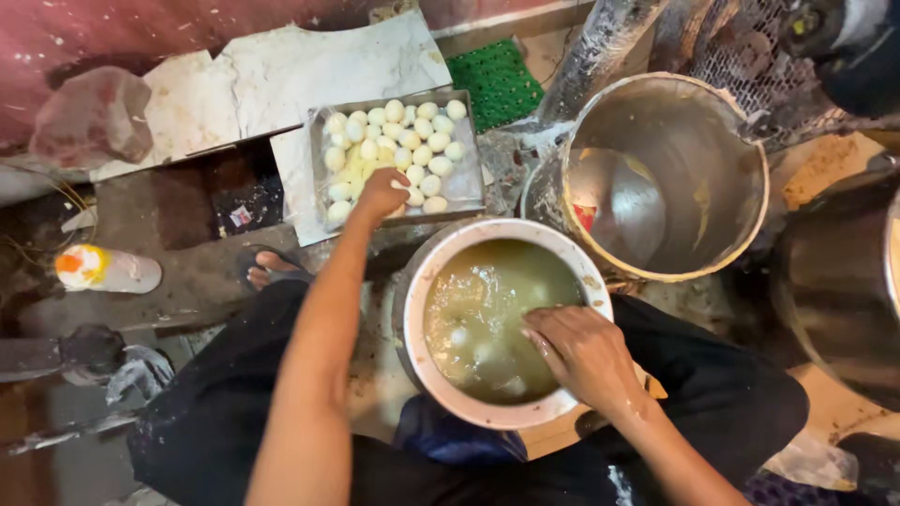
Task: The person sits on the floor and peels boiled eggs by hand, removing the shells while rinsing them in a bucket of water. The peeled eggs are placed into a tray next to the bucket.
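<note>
Left hand fingers closed on a peeled egg over the tray, right hand fingers loosely spread, dipped in the pot.

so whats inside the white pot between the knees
The white pot holds murky greenish-brown liquid with a few pale peeled eggs showing through. The right hand dips in at the rim; its fingertips and anything deeper are hidden by the cloudy liquid.

— Camera position?
— One view only, worn on the head, facing almost straight down over the person's lap.
— Range?
— Close: both forearms enter from the bottom edge. The right hand sits near centre, over the white bowl; the left hand lies farther up, at the egg tray.
— Overlap with another view?
— None; single camera.
</note>
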`<state>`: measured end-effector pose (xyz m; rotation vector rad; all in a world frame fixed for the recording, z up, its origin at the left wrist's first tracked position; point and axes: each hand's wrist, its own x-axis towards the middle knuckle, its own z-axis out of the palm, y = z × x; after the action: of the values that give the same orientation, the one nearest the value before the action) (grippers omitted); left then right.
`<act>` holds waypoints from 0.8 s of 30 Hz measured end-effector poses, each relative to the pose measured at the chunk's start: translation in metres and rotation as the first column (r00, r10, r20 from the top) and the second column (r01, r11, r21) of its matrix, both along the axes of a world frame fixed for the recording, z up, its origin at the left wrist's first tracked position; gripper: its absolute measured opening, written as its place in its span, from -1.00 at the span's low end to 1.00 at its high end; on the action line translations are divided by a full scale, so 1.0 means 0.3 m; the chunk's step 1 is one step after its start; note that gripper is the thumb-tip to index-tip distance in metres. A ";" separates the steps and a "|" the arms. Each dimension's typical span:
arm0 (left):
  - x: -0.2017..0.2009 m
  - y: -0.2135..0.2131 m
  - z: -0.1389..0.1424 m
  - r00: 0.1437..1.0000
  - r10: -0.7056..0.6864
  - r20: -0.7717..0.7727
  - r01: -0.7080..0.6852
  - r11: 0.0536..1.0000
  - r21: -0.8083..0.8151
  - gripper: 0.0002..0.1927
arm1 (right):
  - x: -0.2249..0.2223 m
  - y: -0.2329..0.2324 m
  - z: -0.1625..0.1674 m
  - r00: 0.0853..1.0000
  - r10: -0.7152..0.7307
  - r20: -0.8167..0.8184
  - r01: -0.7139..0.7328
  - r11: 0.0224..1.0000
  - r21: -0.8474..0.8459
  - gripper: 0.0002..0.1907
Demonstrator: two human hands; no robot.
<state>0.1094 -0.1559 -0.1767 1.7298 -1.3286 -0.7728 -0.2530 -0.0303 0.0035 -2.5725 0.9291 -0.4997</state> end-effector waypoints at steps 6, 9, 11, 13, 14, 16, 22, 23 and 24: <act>-0.060 0.022 -0.159 0.968 -0.004 0.251 0.018 0.998 -0.054 -0.78 | 0.009 -0.017 -0.017 0.994 -0.037 -0.099 0.043 0.997 0.061 -0.80; -0.033 0.006 -0.088 0.963 0.172 0.206 -0.080 0.917 -0.391 -0.79 | -0.001 -0.013 -0.053 0.978 0.007 -0.206 -0.003 1.000 0.016 -0.68; -0.018 -0.018 0.019 0.993 0.105 0.062 -0.087 0.966 -0.245 -0.80 | 0.001 -0.020 -0.097 0.913 0.066 -0.402 -0.046 0.997 0.059 -0.43; -0.032 -0.010 0.158 0.988 -0.035 0.151 0.070 0.971 -0.229 -0.80 | 0.045 -0.047 -0.165 0.732 0.177 -0.658 -0.037 0.975 0.220 -0.06; -0.060 0.008 0.232 0.995 -0.084 0.056 0.094 0.969 -0.230 -0.79 | 0.080 -0.078 -0.208 0.627 0.229 -0.745 -0.076 0.969 0.234 -0.22; -0.167 0.090 0.371 0.986 -0.150 -0.075 0.137 0.979 -0.153 -0.76 | 0.179 -0.188 -0.312 0.623 0.220 -0.750 -0.077 0.972 0.221 -0.78; -0.408 0.443 0.658 0.774 -0.556 0.303 0.613 0.777 -0.142 -0.71 | 0.380 -0.286 -0.551 0.617 0.307 -0.724 -0.029 0.929 0.369 -0.72; -0.429 0.476 0.668 0.751 -0.572 0.331 0.635 0.763 -0.122 -0.69 | 0.379 -0.253 -0.576 0.597 0.328 -0.732 -0.027 0.920 0.390 -0.71; -0.445 0.497 0.667 0.731 -0.585 0.352 0.652 0.751 -0.104 -0.67 | 0.365 -0.225 -0.601 0.560 0.358 -0.747 -0.034 0.911 0.411 -0.69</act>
<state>-0.0240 -0.0069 0.0233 1.2358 -2.1845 -0.6914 -0.1435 -0.0977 -0.1768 -2.4563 0.8285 0.9577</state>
